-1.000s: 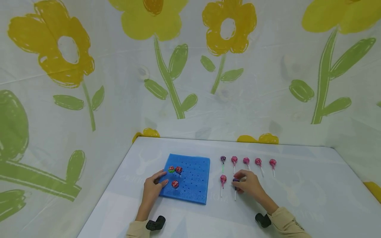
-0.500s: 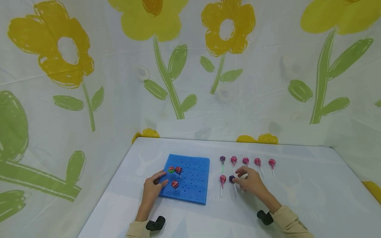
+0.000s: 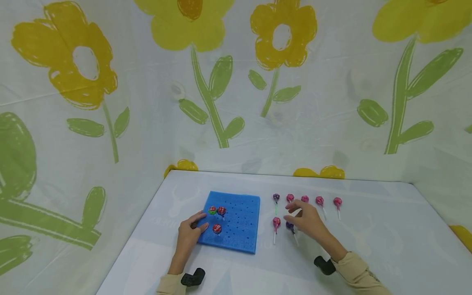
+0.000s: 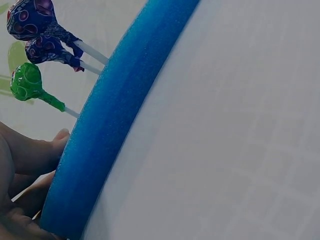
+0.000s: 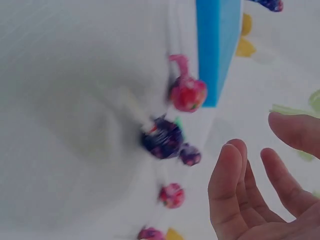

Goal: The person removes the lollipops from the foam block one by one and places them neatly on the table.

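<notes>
A blue foam board (image 3: 239, 223) with rows of holes lies on the white table (image 3: 368, 237). Three lollipops stand in it: a green one (image 3: 212, 210) and two red ones (image 3: 221, 210) (image 3: 217, 228). My left hand (image 3: 200, 221) rests on the board's left edge (image 4: 115, 115), fingers laid on its top. My right hand (image 3: 295, 215) hovers with fingers spread (image 5: 235, 175) and holds nothing. Just left of it a purple lollipop (image 3: 290, 225) (image 5: 162, 137) lies loose on the table beside a pink one (image 3: 276, 222) (image 5: 187, 94).
Behind my right hand a row of several lollipops lies on the table, one purple (image 3: 276, 197) and the others pink, out to the rightmost (image 3: 337, 202). A flower-printed cloth (image 3: 221, 102) walls the table at the back and sides.
My right hand was touching the purple lollipop; it has since opened and lifted slightly towards the back row. The lollipop has turned a little on the table. My left hand has not moved.
</notes>
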The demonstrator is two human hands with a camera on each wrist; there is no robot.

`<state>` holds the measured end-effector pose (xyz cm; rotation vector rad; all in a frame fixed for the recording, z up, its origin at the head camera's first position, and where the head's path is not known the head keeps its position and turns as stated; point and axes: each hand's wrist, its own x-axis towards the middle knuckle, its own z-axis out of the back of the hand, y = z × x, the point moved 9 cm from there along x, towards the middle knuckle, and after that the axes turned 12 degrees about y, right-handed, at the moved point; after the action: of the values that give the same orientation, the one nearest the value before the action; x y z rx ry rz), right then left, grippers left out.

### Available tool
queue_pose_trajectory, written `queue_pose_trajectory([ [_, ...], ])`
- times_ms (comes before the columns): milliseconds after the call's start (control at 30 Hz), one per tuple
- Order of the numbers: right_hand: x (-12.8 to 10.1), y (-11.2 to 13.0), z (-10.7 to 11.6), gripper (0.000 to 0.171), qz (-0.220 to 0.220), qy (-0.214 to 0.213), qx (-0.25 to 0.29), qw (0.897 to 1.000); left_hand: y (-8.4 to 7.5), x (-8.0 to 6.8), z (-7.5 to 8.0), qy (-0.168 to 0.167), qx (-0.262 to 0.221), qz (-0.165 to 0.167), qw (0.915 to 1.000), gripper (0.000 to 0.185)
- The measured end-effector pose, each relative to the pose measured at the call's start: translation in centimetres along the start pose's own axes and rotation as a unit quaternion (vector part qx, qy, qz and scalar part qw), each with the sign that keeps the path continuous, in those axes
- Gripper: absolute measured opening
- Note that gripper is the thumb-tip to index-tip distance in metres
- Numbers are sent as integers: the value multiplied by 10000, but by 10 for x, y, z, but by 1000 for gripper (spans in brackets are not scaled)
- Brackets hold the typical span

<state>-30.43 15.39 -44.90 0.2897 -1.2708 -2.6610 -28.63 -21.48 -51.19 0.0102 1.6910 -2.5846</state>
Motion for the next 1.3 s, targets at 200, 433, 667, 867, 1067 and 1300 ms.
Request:
queue_pose_trajectory([
  [200,0,29,-11,22,485,107,150,9987,-1,1,0,59,11,-34,10000,34],
  [433,3,56,-33,22,925,248,382,9947,-3,1,1,98,49,-125,9999,34],
  [667,9,76,-53,21,1501,366,425,9871,-2,-1,1,99,85,-170,9998,34],
  [867,15,86,-66,24,1828,455,653,9799,-3,0,0,115,66,-197,9997,34],
  [1067,20,99,-78,25,2062,470,789,9742,-3,0,1,106,88,-210,9997,34],
  [1300,27,105,-92,26,2159,484,930,9708,-3,-1,0,102,102,-234,9996,33],
])
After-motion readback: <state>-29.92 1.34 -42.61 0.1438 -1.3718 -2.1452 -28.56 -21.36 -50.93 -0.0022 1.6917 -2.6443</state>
